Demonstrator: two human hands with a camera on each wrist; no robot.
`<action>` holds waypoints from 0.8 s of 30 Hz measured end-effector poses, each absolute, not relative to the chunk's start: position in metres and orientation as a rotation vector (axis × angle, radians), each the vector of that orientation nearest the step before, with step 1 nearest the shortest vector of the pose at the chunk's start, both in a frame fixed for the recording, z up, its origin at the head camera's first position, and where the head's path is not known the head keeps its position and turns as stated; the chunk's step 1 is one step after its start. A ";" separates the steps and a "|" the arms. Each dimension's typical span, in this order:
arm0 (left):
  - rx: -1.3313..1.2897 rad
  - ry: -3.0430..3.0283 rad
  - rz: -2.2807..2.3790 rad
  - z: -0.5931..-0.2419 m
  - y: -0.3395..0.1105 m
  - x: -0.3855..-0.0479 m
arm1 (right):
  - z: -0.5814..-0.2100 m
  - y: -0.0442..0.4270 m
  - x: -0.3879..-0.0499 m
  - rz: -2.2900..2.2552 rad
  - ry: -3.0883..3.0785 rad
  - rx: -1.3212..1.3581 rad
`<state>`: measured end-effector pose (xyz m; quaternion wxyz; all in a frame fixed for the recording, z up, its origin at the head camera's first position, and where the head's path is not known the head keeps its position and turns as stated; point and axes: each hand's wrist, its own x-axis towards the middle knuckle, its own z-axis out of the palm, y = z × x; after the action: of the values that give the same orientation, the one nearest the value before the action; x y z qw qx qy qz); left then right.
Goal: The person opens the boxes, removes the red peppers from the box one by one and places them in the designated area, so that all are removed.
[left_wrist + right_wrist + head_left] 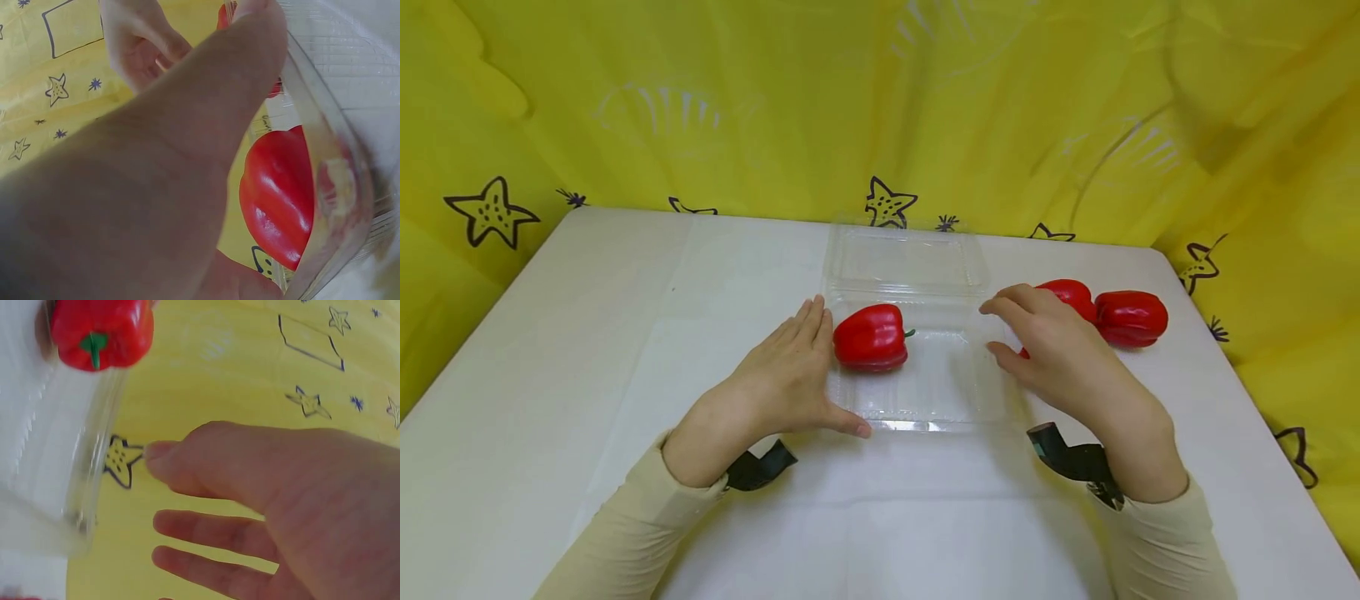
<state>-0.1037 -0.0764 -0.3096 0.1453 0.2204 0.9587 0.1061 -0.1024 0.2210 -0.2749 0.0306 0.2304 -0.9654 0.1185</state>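
A clear plastic clamshell box [943, 375] lies opened, its lid [910, 260] folded back at the far side. Inside the base, toward the left, is a red bell pepper [871, 339], its green stem pointing right; the right wrist view shows the same pepper [106, 325] from the stem end. My left hand [786, 379] rests along the box's left side, fingers straight and thumb at the front edge. At the box's right side is my right hand [1060, 350], fingers spread from the thumb and holding nothing. It partly covers red at its fingertips.
Two more red peppers lie right of the box: one [1069, 293] partly behind my right hand, the other [1131, 318] beside it. A white table [527, 383] supports everything. Yellow curtain [737, 158] with drawn starfish hangs behind and along the sides.
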 end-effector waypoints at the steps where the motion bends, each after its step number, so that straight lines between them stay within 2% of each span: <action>1: 0.633 2.762 0.310 -0.310 -0.077 -0.103 | -0.276 0.217 -0.103 0.364 -2.946 0.739; 24: 0.607 2.724 0.321 -0.307 -0.083 -0.107 | -0.275 0.167 -0.107 0.396 -2.962 0.847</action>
<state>-0.1070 -0.0830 -0.3073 0.1655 0.2132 0.9563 0.1126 -0.1067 0.1671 -0.2747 0.0177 0.2727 -0.9534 0.1275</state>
